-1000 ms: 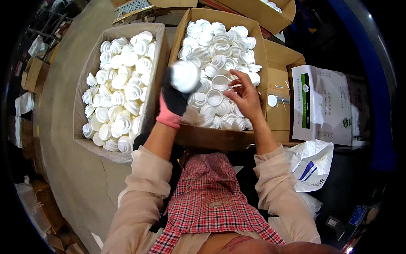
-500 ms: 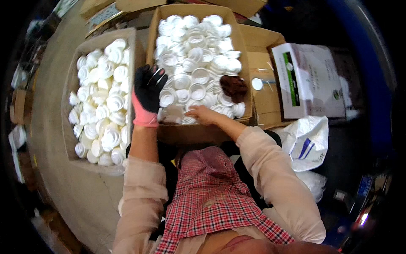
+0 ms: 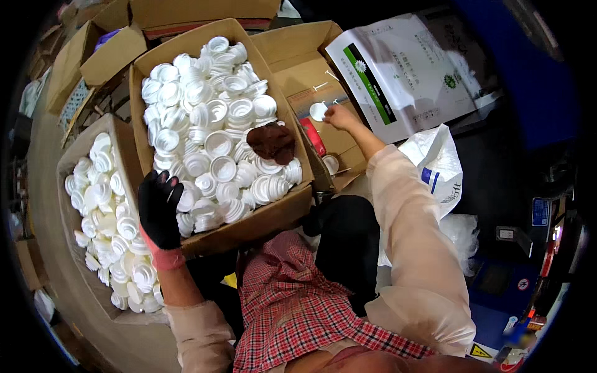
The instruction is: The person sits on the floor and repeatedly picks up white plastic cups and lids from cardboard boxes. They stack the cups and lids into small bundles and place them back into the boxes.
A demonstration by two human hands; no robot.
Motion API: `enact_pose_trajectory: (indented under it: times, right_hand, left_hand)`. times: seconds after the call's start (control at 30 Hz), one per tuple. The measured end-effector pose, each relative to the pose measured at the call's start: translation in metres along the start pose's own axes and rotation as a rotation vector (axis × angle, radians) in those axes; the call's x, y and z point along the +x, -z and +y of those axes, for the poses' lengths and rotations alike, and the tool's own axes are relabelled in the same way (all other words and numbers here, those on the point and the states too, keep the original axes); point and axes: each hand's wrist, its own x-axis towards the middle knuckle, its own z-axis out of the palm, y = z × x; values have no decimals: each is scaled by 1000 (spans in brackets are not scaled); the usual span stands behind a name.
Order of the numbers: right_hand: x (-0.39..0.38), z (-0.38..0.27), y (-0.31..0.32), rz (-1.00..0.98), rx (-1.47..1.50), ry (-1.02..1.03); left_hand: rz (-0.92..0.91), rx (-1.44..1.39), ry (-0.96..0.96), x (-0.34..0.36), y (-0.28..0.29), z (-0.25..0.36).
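Observation:
My left hand, in a black glove with a pink cuff and bare fingertips, is open at the near left edge of the middle carton. Its fingers are slightly apart beside the heap of white ridged plastic caps; no cap shows in it. My bare right hand reaches into the shallower carton on the right. Its fingers are closed at the edge of a white round disc. The fingertips are partly hidden.
A brown cloth-like piece lies on the caps. Another carton of white caps stands to the left. In the right carton are a red object and thin white sticks. Beyond it lie a printed white box and a white bag.
My right hand has left the caps in the middle carton and moved right to the disc. My left hand stays by that carton's left side. The view has turned to the right.

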Motion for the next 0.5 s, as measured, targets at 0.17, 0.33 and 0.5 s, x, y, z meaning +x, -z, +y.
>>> enact_pose_trajectory:
  times: [0.17,0.33,0.5]
  right_hand:
    - [55,127,-118,-251,-383,-125]
    - [43,188,-205,-25,-393,-115]
    - [89,232,-219,-617,-392,17]
  left_hand:
    - [54,289,12,6,-28,-9]
    - [145,183,91,15,-49,-19]
    - [223,252,170,21,-65,-24]
